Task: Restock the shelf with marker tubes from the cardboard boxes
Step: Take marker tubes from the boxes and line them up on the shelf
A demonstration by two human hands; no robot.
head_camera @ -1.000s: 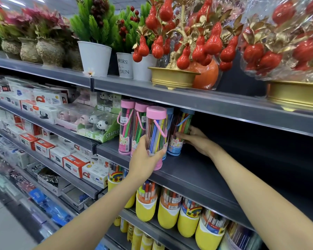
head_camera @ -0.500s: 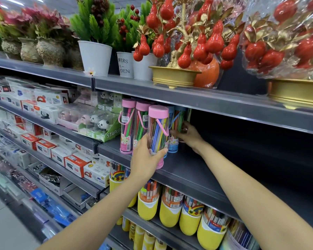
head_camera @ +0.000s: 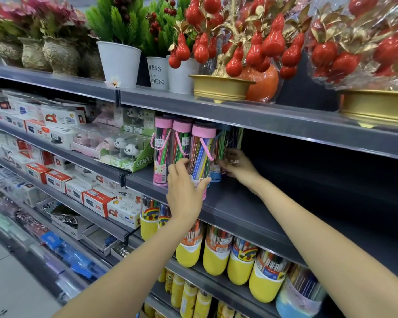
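Partly hidden behind the pink-capped tubes, the blue-capped tube point(head_camera: 216, 161) shows only a strip of its clear wall and its blue base; its cap sits in the shadow of the shelf above. The right hand point(head_camera: 236, 165) reaches in at about two o'clock from the front tube, fingers curled at that blue-capped tube, though whether they truly clasp it cannot be told. The left hand point(head_camera: 185, 191) wraps thumb and fingers around the lower part of the front pink-capped tube point(head_camera: 201, 154), covering its base and label. All the tubes stand upright on the dark shelf point(head_camera: 239, 210), long axes vertical, caps up. They are clear plastic cylinders packed with coloured markers, with smooth round lids and thin pink loop handles. At nine o'clock from it stand two more pink-capped tubes point(head_camera: 162, 150).
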